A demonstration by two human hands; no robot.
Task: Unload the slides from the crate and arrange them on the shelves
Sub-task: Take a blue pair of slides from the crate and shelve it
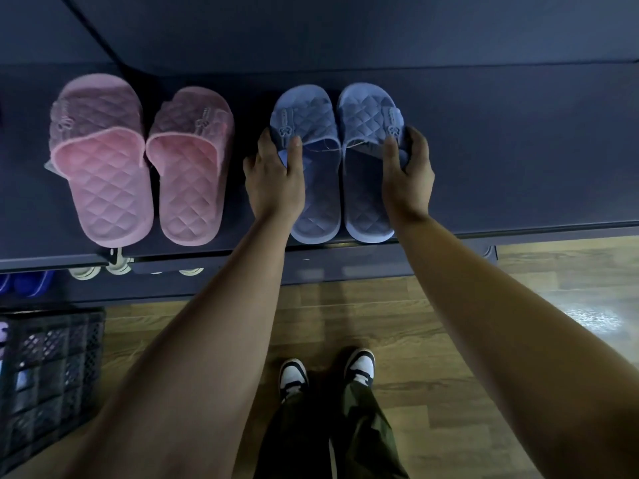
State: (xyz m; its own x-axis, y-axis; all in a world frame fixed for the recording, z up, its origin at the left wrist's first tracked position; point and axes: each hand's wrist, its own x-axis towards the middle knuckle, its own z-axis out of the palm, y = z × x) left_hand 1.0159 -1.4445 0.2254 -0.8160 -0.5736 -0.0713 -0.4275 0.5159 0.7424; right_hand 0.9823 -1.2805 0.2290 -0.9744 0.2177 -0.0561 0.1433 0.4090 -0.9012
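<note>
Blue slides sit on the shelf, right of the pink pair. My left hand pinches one strap, my right hand the other. I'd square the heels to the front edge in line with the pink ones, then release both together.

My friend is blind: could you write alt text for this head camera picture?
A person's left hand and right hand grip two blue slides on a dark shelf, beside a pink pair. A black crate stands on the wooden floor.
</note>
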